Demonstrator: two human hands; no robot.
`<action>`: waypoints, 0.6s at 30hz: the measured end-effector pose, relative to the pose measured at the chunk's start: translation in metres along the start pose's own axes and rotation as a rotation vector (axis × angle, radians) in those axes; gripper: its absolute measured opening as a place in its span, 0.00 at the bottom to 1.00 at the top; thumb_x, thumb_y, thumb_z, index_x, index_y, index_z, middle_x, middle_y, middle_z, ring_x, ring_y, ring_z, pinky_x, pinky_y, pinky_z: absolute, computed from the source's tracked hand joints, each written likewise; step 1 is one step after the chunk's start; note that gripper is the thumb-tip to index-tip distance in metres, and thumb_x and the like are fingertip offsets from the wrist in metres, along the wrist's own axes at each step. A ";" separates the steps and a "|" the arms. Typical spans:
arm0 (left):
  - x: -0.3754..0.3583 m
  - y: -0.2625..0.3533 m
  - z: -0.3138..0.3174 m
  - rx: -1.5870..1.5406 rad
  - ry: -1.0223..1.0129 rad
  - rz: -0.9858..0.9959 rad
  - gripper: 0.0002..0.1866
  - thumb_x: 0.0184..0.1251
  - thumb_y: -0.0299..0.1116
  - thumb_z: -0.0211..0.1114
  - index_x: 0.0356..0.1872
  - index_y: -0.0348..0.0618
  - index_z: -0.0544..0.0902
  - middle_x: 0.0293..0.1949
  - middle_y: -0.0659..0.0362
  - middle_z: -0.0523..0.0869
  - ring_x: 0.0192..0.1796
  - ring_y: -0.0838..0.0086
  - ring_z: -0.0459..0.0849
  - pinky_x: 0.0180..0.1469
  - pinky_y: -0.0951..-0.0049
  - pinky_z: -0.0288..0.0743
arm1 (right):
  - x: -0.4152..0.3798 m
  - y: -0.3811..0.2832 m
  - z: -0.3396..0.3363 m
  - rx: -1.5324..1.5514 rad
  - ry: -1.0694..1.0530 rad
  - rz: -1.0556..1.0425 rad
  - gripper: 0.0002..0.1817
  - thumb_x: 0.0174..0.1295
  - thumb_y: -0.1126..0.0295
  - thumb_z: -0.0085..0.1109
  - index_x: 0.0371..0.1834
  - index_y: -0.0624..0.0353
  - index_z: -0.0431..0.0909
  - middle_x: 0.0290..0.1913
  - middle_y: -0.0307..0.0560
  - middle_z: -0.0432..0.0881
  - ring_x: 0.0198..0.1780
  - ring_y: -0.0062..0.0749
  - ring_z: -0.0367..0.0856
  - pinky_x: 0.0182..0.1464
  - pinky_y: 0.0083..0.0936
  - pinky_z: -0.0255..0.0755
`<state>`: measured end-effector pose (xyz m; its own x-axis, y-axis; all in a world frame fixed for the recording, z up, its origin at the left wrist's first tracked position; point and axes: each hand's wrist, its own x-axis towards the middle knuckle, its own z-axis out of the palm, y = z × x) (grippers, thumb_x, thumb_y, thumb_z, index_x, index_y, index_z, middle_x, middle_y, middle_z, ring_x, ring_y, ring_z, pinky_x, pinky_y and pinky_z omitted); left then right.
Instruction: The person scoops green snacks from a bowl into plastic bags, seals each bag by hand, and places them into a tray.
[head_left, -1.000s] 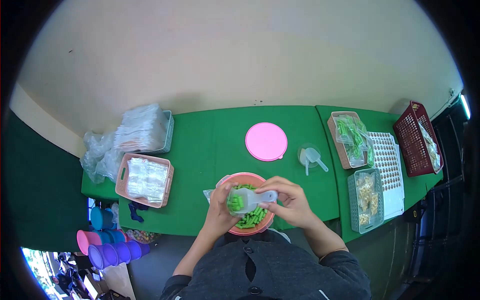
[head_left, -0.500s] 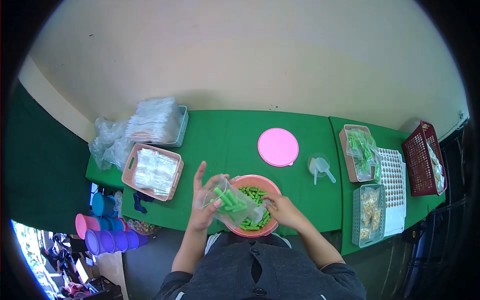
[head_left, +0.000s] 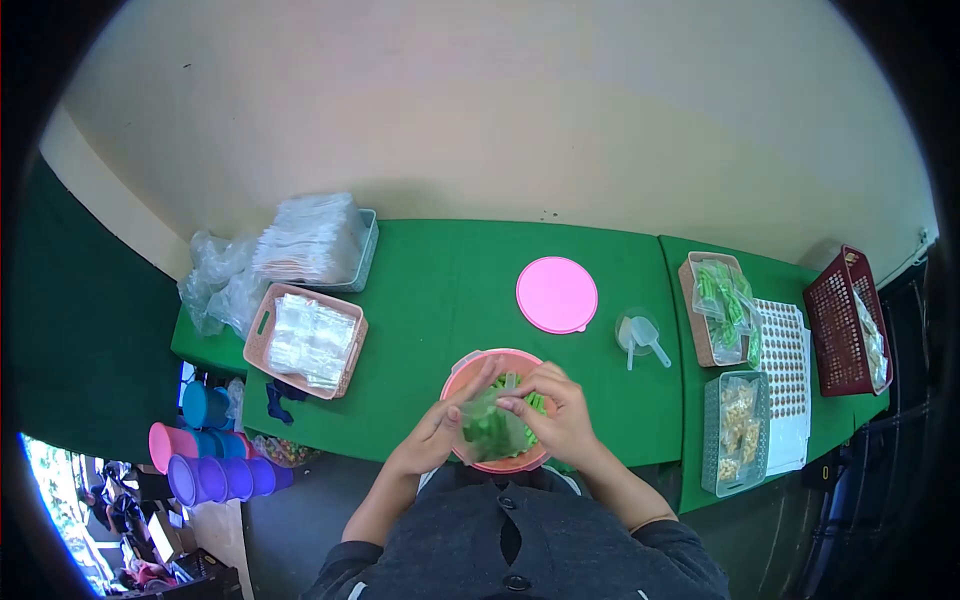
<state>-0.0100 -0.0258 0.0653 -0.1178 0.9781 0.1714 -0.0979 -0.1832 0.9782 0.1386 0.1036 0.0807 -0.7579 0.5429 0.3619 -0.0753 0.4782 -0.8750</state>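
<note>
Over a pink tub (head_left: pixel 462 374) of cut green beans (head_left: pixel 538 403), a clear plastic bag (head_left: pixel 490 432) with green bean pieces in it hangs between my hands. My left hand (head_left: pixel 432 430) holds the bag's left side, with the thumb in front and the fingers stretched up behind it. At the bag's upper right edge, my right hand (head_left: pixel 553 412) is closed, thumb and fingers pinching the plastic. The bag and hands cover much of the tub's inside.
A pink lid (head_left: pixel 556 295) lies beyond the tub, with scoops (head_left: pixel 643 334) to its right. Baskets of plastic bags (head_left: pixel 315 342) stand left. Rightward are a basket of bagged beans (head_left: pixel 722 300), a basket of pale bagged food (head_left: pixel 738 432), a sticker sheet (head_left: pixel 782 350) and a maroon basket (head_left: pixel 845 325).
The bag has moved right and sits more upright over the tub. My left hand has followed it, and my right hand has risen from the beans to the bag's edge.
</note>
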 end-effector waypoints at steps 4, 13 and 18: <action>0.001 0.008 0.008 -0.026 0.064 0.020 0.44 0.72 0.63 0.41 0.74 0.33 0.54 0.73 0.44 0.59 0.77 0.58 0.52 0.76 0.60 0.42 | -0.006 -0.003 0.002 0.228 -0.146 0.088 0.04 0.58 0.76 0.67 0.30 0.64 0.82 0.31 0.42 0.81 0.35 0.22 0.76 0.40 0.21 0.68; -0.006 -0.013 0.018 0.092 0.487 -0.197 0.14 0.67 0.36 0.67 0.45 0.34 0.85 0.40 0.55 0.89 0.44 0.76 0.84 0.52 0.74 0.76 | -0.022 0.008 0.019 0.520 0.199 0.260 0.05 0.61 0.76 0.64 0.38 0.65 0.83 0.37 0.43 0.82 0.42 0.27 0.80 0.47 0.24 0.72; -0.005 -0.018 0.022 0.038 0.464 -0.115 0.07 0.65 0.27 0.67 0.39 0.34 0.87 0.35 0.58 0.89 0.38 0.80 0.84 0.44 0.78 0.76 | -0.020 0.006 0.023 0.490 0.149 0.159 0.07 0.60 0.76 0.65 0.40 0.65 0.84 0.38 0.43 0.81 0.42 0.27 0.80 0.48 0.23 0.72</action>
<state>0.0138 -0.0253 0.0492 -0.5381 0.8429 -0.0004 -0.1012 -0.0641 0.9928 0.1379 0.0799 0.0609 -0.6873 0.6911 0.2234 -0.2879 0.0232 -0.9574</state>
